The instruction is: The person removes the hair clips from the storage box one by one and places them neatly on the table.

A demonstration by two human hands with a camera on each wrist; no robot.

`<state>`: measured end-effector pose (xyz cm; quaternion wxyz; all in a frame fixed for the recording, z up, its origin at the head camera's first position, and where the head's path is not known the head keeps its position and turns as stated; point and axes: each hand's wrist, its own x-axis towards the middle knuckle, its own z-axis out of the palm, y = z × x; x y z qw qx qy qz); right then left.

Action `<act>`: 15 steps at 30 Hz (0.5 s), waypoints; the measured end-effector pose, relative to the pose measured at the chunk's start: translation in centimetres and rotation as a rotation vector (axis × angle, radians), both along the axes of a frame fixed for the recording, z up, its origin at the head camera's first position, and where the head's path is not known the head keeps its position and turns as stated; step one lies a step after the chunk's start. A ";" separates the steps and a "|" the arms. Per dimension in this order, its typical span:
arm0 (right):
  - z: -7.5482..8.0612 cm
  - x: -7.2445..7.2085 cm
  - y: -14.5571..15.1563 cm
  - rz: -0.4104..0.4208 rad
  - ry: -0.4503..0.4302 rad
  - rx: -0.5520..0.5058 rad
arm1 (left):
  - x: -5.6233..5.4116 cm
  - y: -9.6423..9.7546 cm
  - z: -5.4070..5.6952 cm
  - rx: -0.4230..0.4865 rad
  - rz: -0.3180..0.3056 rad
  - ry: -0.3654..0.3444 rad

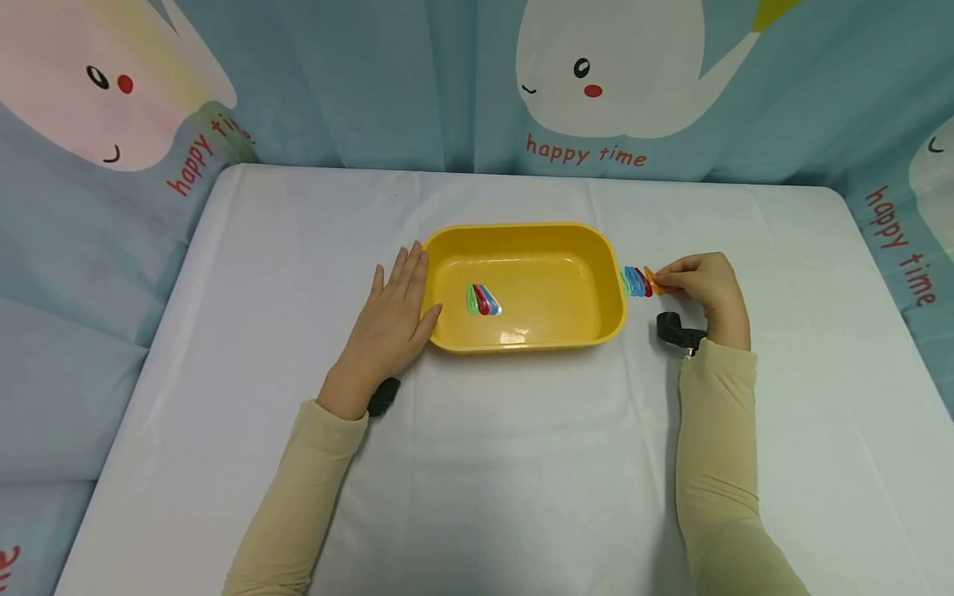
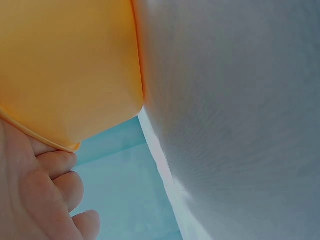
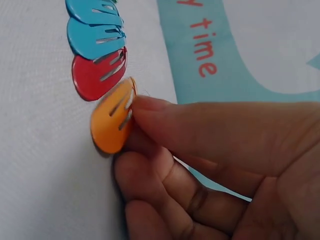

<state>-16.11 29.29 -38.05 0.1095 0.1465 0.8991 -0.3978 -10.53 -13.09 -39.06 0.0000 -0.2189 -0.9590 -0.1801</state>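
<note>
A yellow rectangular tub [image 1: 522,341] stands on the white tablecloth. Several snap hair clips [image 1: 484,300], green, red, blue and pale, lie inside it toward the left. My left hand [image 1: 391,319] rests with straight fingers against the tub's left rim, and the left wrist view shows its fingertips at that rim. Right of the tub, a row of snap clips lies overlapped on the cloth, with blue clips [image 3: 95,37] and a red clip [image 3: 97,77]. At the row's right end, my right hand [image 1: 704,285] pinches an orange hair clip [image 3: 112,122] between thumb and finger.
A white cloth [image 1: 522,480] covers the table. Blue curtains [image 1: 387,83] with whale prints hang behind and at the sides. Black wrist camera mounts [image 1: 678,331] sit by both wrists, the right one close above the cloth.
</note>
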 end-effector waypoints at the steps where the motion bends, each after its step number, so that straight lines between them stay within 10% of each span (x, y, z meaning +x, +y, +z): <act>1: 0.0 0.0 0.0 0.005 -0.005 0.005 | 0.0 0.0 0.0 0.001 0.000 0.000; 15: 0.3 0.0 -0.4 0.028 -0.031 0.025 | 0.0 0.1 0.1 0.006 0.004 0.009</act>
